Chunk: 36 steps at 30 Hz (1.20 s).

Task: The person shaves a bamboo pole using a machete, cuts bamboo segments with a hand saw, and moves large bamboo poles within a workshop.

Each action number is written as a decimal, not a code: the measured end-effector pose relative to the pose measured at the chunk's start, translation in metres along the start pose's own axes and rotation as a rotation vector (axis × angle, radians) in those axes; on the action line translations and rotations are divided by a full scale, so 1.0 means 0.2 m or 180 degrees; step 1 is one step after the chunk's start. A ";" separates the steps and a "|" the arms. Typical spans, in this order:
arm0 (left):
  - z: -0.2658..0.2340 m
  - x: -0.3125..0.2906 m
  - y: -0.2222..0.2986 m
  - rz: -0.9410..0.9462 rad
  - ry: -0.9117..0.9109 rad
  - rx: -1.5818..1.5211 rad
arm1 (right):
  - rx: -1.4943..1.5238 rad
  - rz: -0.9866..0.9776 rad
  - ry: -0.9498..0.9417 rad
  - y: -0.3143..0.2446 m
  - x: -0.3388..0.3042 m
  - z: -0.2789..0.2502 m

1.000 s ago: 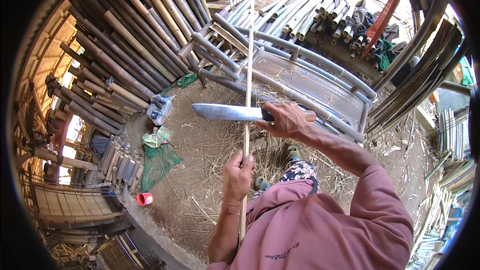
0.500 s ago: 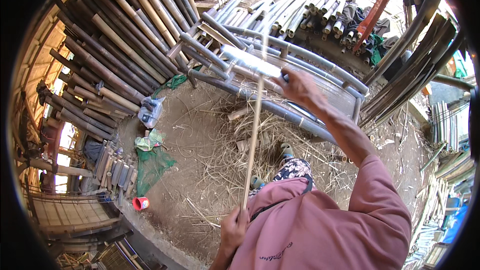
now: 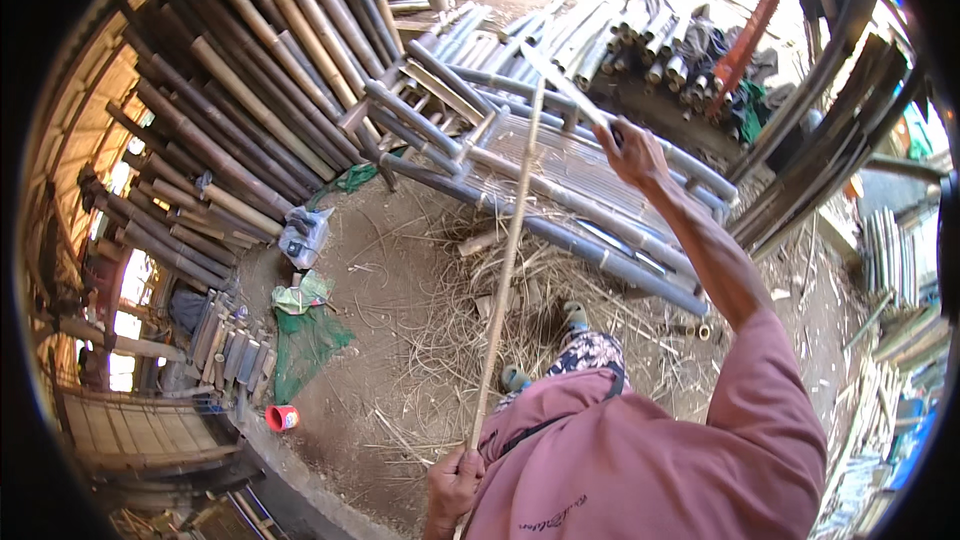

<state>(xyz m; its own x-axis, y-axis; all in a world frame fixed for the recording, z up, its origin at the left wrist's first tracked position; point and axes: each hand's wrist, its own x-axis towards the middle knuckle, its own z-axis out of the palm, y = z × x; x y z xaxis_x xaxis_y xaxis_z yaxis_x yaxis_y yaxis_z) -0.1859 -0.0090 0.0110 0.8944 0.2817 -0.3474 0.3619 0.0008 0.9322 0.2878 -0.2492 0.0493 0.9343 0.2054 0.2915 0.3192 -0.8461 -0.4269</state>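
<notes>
My left hand [image 3: 455, 485], low by my waist, is closed round the near end of a long, thin bamboo strip [image 3: 507, 270]. The strip slants up and away from me, above the littered ground and a bamboo bench [image 3: 590, 175]. In my right hand [image 3: 632, 152], stretched out over the bench, is the handle of a large knife [image 3: 566, 87] with a pale, bright blade. Its blade points up and to the left, and crosses the view at the strip's far end; whether they touch I cannot tell. My fingers hide most of the handle.
Thin shavings [image 3: 450, 310] litter the ground round my feet. Dark bamboo poles [image 3: 260, 70] lean on the left, above a grey plastic bag [image 3: 303, 235], green netting [image 3: 305, 350] and a red cup [image 3: 282, 418]. Cut poles [image 3: 600, 35] lie stacked beyond the bench.
My right hand has moved away from me and slightly right with the knife, whose blade now sits at the strip's far end. My left hand, still gripping the strip, has shifted slightly nearer.
</notes>
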 end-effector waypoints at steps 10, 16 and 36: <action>0.16 0.68 0.41 -0.0124 -0.0419 -0.1510 | 0.0639 -0.1800 -0.1110 -0.63 -0.83 0.16; 0.19 0.59 0.36 0.0096 -0.0509 -0.1154 | 0.0663 -0.1427 -0.0496 -0.51 -0.66 0.20; -0.02 -0.10 -0.03 -0.0092 -0.0762 -0.0621 | 0.0464 -0.0175 -0.0281 -0.10 -0.25 0.09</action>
<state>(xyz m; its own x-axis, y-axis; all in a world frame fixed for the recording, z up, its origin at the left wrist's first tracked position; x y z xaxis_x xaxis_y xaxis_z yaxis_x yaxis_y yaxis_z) -0.2076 -0.0115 0.0123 0.9294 0.0448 -0.3664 0.3514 0.1964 0.9154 0.2375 -0.2328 0.0282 0.9230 0.2973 0.2444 0.3840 -0.7534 -0.5338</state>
